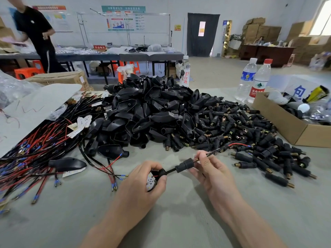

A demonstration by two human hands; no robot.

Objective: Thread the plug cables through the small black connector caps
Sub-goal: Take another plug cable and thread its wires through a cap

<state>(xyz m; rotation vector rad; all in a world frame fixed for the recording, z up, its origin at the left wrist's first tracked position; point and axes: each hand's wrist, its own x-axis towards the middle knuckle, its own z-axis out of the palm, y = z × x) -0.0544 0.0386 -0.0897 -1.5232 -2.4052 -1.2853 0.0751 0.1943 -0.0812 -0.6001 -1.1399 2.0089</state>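
The small black connector cap in hand already sits on the plug cable, held just above the table between our two hands, its spring end pointing right. The cable enters the cap's left end and comes out past the spring, so we judge this piece threaded. What seems left is sliding the cap along it.

Our left hand curls round the black plug housing with its white LED board, fingers and thumb closed on it. Our right hand pinches the cable just beyond the spring between thumb and forefinger. The other fingers are bent below the cap, and we cannot tell whether they touch it.

Further out, a heap of loose caps lies to the right, a pile of empty housings sits in the middle, and a thick bundle of cables lies at the left. Most of the job looks to be ahead of us.
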